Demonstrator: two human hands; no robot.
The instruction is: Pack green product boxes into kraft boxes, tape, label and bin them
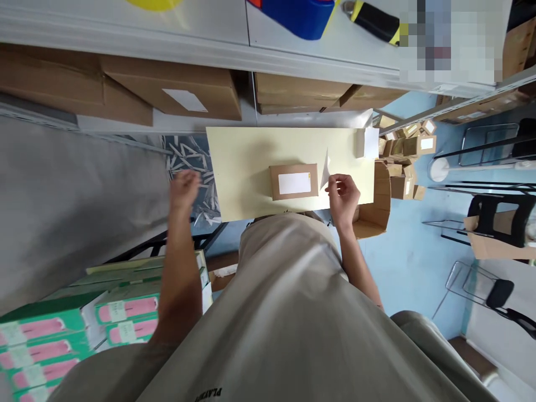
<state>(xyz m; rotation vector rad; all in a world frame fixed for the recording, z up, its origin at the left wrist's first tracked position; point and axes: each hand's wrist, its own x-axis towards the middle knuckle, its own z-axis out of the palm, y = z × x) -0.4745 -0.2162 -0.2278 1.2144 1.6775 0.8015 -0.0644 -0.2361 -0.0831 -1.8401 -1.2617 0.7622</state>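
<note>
The one camera, on the wearer's head, faces forward and steeply down, close above the shirt at six o'clock; the box sits farther off near mid-view, the shelf spans twelve, and the floor recedes toward three.

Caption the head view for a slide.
Right hand holding a white slip beside a labelled cardboard box on a pale yellow board.

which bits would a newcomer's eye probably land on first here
Probably the small brown box on the pale yellow board, mid-picture. Just right of it, the right hand pinches a white slip; the blurred left hand is beyond the board's left edge. Green-and-pink boxes stand out at lower left.
</note>
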